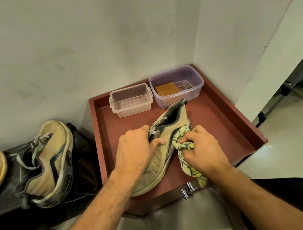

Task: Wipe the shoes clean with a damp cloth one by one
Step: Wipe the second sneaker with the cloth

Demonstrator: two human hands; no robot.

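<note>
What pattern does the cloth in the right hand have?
Pale yellow-green with dark, vein-like lines, on the cloth; the head view shows it.

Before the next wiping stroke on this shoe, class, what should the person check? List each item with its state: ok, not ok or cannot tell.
1. Shoe steadied: ok, the left hand grips it at the laces.
2. Cloth in hand: ok, the right hand holds it bunched against the shoe's side.
3. Cloth damp: cannot tell.
4. Shoe resting on the red tray: ok, sole down.
5. Containers clear of the stroke: ok for the clear tub; the purple tub sits close behind the heel.
6. Next shoe within reach: ok, lying at the left.
</note>
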